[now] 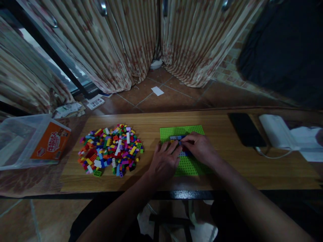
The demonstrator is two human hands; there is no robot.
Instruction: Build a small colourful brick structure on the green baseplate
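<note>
A green studded baseplate [194, 168] lies on the wooden table, with both hands over it. Blue toy building bricks [176, 137] form a row near its upper middle, and more blue shows between and below the fingers. My left hand [165, 158] rests over the plate's left side, fingers stretched out and fingertips against the bricks. From the right, my right hand [199, 146] pinches a small blue brick at the row, thumb and index finger together. The fingers hide much of that brick and its neighbours.
Left of the plate is a heap of mixed coloured bricks [111, 148]. A clear plastic bin [22, 134] with an orange label stands at the far left. On the right lie a black phone [246, 129], a white power bank [275, 131] and a cable.
</note>
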